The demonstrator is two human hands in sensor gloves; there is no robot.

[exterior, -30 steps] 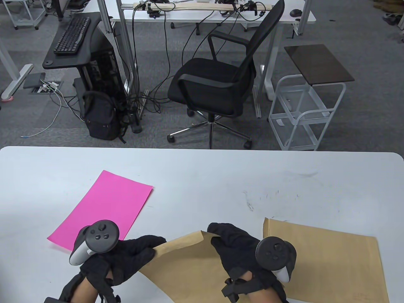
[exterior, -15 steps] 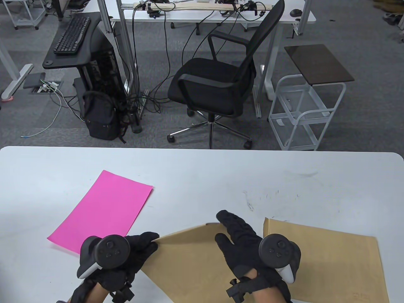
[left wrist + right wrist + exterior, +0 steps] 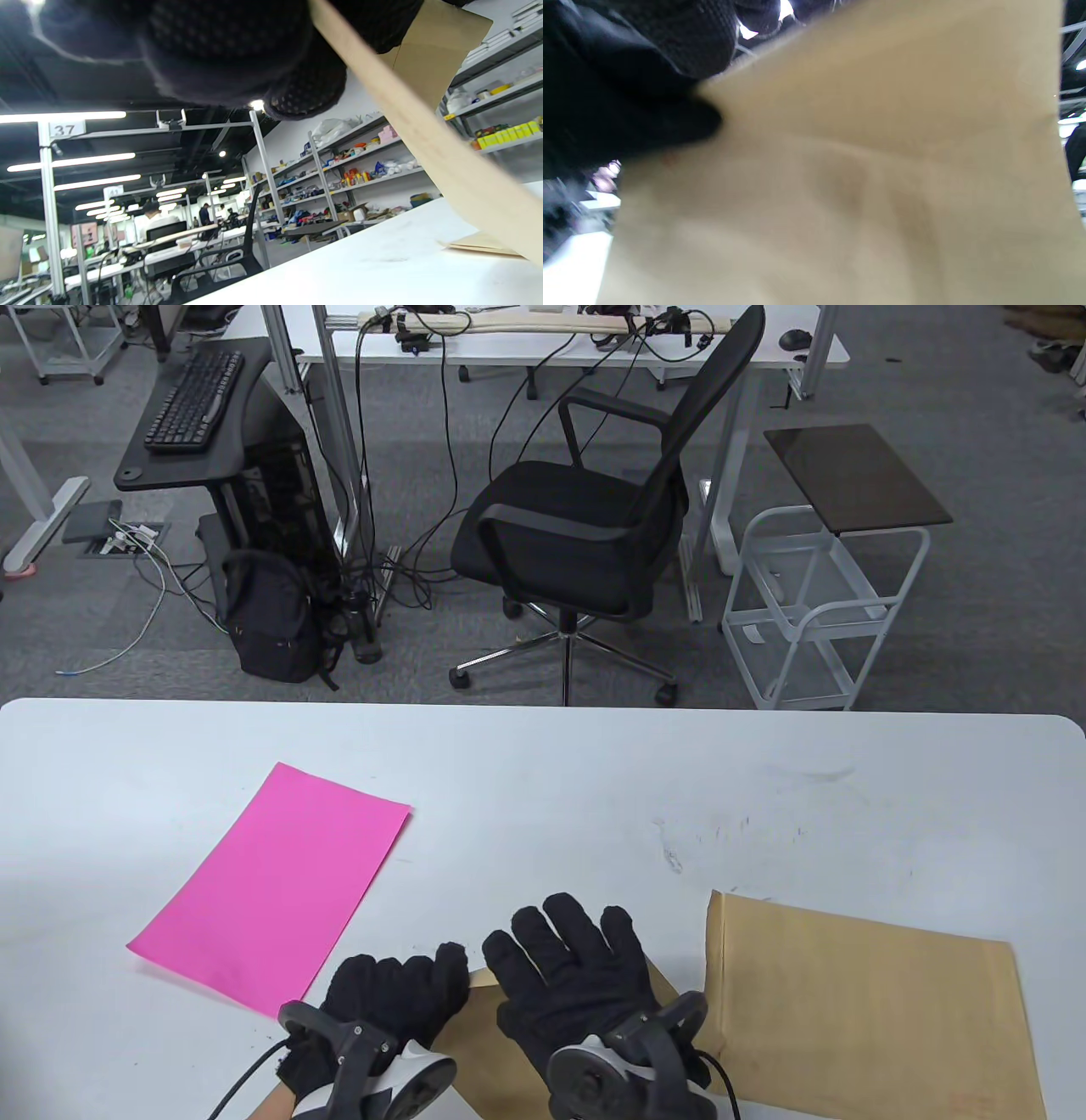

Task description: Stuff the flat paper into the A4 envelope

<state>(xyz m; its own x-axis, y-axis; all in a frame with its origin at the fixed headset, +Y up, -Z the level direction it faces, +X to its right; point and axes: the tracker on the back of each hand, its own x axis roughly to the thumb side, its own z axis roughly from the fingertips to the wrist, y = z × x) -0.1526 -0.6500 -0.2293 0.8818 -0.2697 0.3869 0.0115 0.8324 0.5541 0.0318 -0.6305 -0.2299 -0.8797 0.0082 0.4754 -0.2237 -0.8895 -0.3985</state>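
A pink sheet of paper lies flat on the white table, to the left. My left hand and right hand are side by side at the front edge, backs up, both holding a brown A4 envelope that they mostly cover. In the left wrist view the envelope's edge is lifted off the table under my fingers. In the right wrist view the envelope fills the frame, with my thumb pressed against it.
A second brown envelope lies flat at the front right, next to my right hand. Beyond the table's far edge stand a black office chair and a white trolley.
Both hands have rolled so the trackers now point toward the front edge. The right hand has moved left, close to the left hand. The envelope's raised edge is now covered by the hands.
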